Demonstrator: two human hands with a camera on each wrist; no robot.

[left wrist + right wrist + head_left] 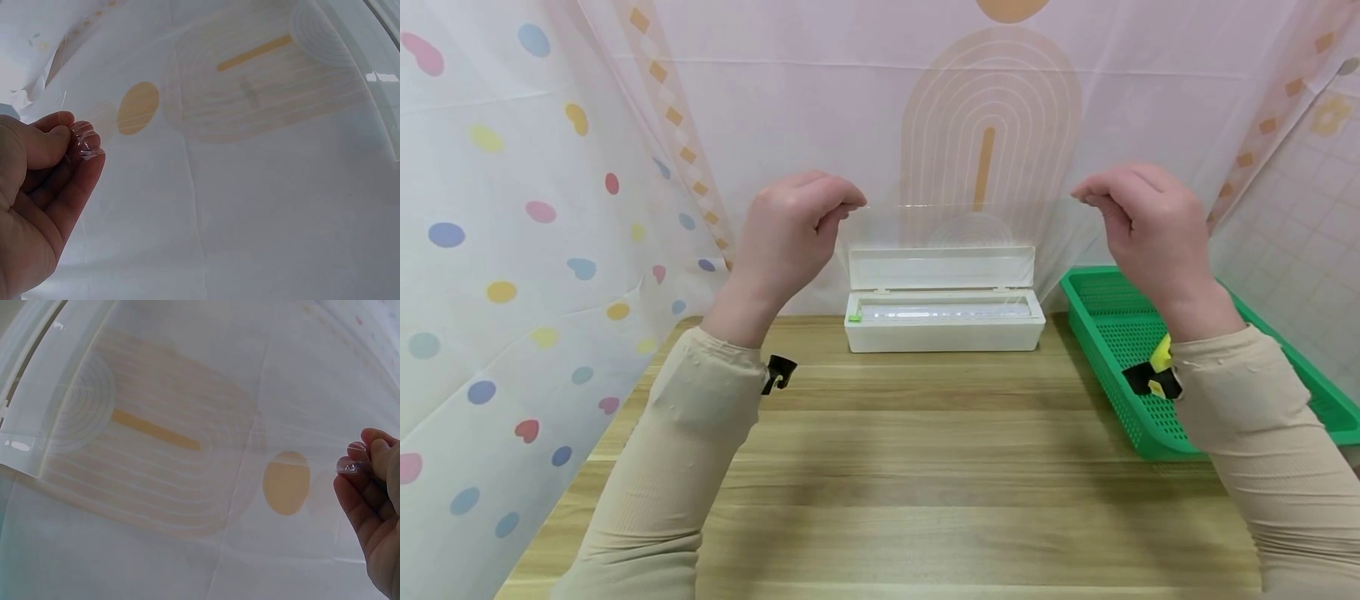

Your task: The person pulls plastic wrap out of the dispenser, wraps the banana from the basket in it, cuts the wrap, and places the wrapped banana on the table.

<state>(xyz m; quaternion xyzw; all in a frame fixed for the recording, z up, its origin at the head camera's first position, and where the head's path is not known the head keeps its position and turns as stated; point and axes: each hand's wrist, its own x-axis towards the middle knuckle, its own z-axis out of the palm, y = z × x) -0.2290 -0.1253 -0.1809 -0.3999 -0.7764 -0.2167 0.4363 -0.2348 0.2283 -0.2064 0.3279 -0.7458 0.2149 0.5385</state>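
Stretched between my two raised hands is a thin sheet of clear cling film (917,223). My left hand (797,225) pinches its left corner between thumb and fingers; crumpled film (86,140) shows at those fingertips in the left wrist view. The opposite corner is pinched by my right hand (1153,229), with a wrinkled bit of film (350,466) over the fingertips in the right wrist view. Below and behind the sheet stands a white cling film dispenser (943,337) with its lid (942,268) raised. A shiny roll (943,312) lies inside, and a green slider (854,318) sits at the left end.
At the right of the wooden table (925,467) stands a green perforated basket (1120,414), partly covered by my right arm. Something yellow (1162,353) lies in it, mostly hidden by the wrist. Patterned curtains (820,100) hang behind and at both sides.
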